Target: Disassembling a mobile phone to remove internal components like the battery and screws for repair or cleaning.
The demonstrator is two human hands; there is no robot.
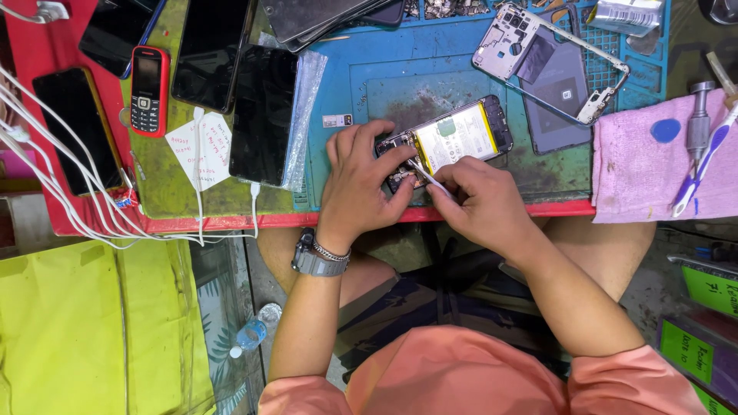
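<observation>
An opened smartphone [460, 137] with its pale battery exposed lies on a blue work mat [369, 84] near the table's front edge. My left hand [364, 180] grips the phone's near end, thumb and fingers pinching its circuit-board part. My right hand [478, 201] holds thin metal tweezers [425, 174], their tip touching the board next to the battery's lower end. A watch and a bracelet sit on my left wrist.
A removed phone back frame [550, 65] lies on the mat at the back right. Several dark phones [265, 115] and a small red keypad phone [147, 88] lie to the left, with white cables [46, 177]. A pink cloth [661, 161] with a toothbrush and tool lies at right.
</observation>
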